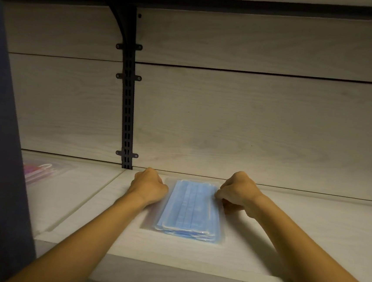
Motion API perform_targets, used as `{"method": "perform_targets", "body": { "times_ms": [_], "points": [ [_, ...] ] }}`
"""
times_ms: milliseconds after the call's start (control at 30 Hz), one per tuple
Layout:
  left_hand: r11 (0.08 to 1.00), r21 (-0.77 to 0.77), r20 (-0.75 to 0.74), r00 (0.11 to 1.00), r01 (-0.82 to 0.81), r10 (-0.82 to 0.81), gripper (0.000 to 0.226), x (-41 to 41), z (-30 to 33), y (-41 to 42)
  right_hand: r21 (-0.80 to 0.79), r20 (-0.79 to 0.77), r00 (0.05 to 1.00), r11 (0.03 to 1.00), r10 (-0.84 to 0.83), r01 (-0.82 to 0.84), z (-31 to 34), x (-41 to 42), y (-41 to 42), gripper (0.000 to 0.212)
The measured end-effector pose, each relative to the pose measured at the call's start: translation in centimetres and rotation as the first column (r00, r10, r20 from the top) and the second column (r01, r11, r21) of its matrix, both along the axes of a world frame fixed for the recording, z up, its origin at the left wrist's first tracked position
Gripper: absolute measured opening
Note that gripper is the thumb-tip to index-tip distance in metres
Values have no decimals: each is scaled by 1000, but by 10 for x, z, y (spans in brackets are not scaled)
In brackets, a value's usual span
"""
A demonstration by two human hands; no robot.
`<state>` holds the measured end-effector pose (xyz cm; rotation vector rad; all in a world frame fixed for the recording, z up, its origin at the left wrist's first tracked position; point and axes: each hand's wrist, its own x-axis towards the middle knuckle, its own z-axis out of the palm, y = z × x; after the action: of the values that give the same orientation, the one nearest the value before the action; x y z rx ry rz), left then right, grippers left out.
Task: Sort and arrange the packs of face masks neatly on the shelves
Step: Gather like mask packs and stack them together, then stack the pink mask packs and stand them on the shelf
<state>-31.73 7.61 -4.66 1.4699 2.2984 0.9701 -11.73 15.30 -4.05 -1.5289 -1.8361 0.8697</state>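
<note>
- My left hand [150,186] rests with curled fingers against the left edge of the pack of blue face masks [191,207]; its fingertips are hidden, so I cannot tell whether the grip pinches the wrapper or only presses it.
- My right hand [238,191] has its fingers curled in, and its grip seems to pinch the clear wrapper at the pack's right edge.
- The pack lies flat on the shelf [308,232], long side running front to back, its far end near the back panel [250,124] and its near end well short of the shelf's front edge.
- To do this step well, I judge I should slide it with even pressure from both sides, so it stays square to the back panel and parallel to the shelf's front edge.
- The wrapper looks slippery and loose; I would push low on the stack rather than tug the film.
- A pink pack [39,172] lies on the neighbouring shelf to the left, beyond the black upright [127,112]; blue should stay apart from it.
</note>
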Motion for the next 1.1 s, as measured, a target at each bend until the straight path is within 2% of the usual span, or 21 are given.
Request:
{"method": "perform_targets", "body": {
  "times_ms": [133, 267, 433, 633, 700, 800, 900, 1000, 1100],
  "points": [
    [1000, -30, 14, 1000, -1, 2, 27, 9, 5, -8, -42, -3, 1000, 999, -11, 11, 3, 0, -6, 28],
    [998, -68, 19, 1000, 2, 0, 14, 13, 9, -16, -68, -5, 1000, 998, -8, 7, 2, 1, -14, 31],
    [995, -90, 118, 992, 44, -33, 17, 15, 13, -29, -89, -1, 1000, 996, 9, -9, 2, 8, -22, 35],
    [993, -102, 175, 984, 54, -35, 7, 14, 16, -38, -25, 74, 997, 999, 23, -21, 3, 12, -33, 26],
    [992, -112, 173, 984, 51, -31, 9, 14, 17, -40, 22, 124, 992, 1000, 17, -20, 4, 12, -37, 25],
    [994, -103, 79, 997, 35, -27, 11, 14, 18, -44, 87, 197, 980, 996, 14, -32, 8, 13, -43, 21],
    [998, -67, -139, 990, -5, -5, 20, 14, 22, -51, 182, 232, 972, 980, 37, -81, 13, 17, -51, 28],
    [999, 37, -357, 934, -6, 18, 32, 21, 28, -69, 396, 323, 946, 904, 28, -163, 20, 23, -61, 38],
    [991, 131, -523, 851, 28, 45, 34, 31, 34, -89, 516, 341, 938, 821, 65, -244, 30, 24, -79, 36]
  ]
}}
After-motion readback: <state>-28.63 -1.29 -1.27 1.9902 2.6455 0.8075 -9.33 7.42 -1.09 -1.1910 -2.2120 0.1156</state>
